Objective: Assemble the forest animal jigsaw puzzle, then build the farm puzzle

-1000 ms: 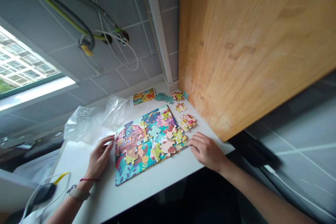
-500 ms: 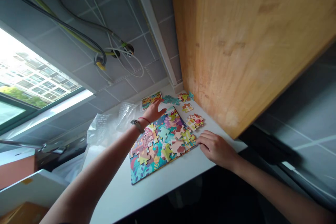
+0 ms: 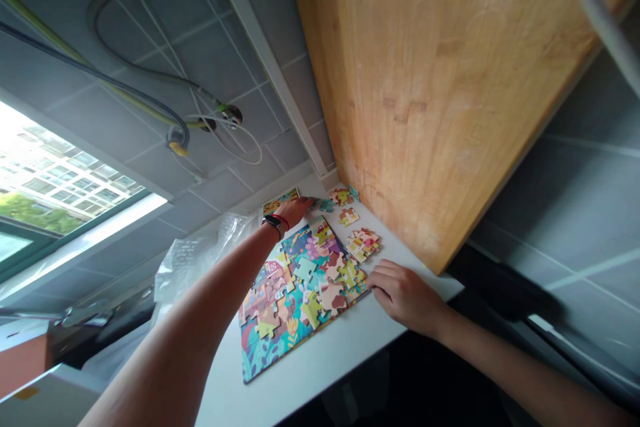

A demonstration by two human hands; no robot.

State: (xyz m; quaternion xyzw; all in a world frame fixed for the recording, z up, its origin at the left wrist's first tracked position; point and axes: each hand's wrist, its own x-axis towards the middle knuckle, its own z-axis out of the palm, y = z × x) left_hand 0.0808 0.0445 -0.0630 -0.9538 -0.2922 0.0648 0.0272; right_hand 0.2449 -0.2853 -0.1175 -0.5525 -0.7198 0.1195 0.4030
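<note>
A colourful jigsaw puzzle board [image 3: 295, 287] lies on the white counter [image 3: 330, 353], partly filled with loose pieces on top. My left hand [image 3: 296, 209] reaches over the board to the far side, its fingers at the teal pieces [image 3: 324, 204] next to the picture card [image 3: 278, 201]; I cannot see whether they grip one. My right hand [image 3: 404, 293] rests on the counter at the board's right corner, fingers curled and touching its edge, with nothing visibly held. A small heap of loose pieces [image 3: 364, 243] lies just beyond it.
A big wooden board [image 3: 425, 80] leans against the wall at the right, close to more loose pieces [image 3: 345, 207]. A crumpled clear plastic bag [image 3: 200, 253] lies left of the puzzle. Cables and a hose hang on the tiled wall [image 3: 200, 120]. A window is at the left.
My left hand left the puzzle's left edge and stretched forward across the board to the far pieces. My right hand stayed at the right corner. The view shifted.
</note>
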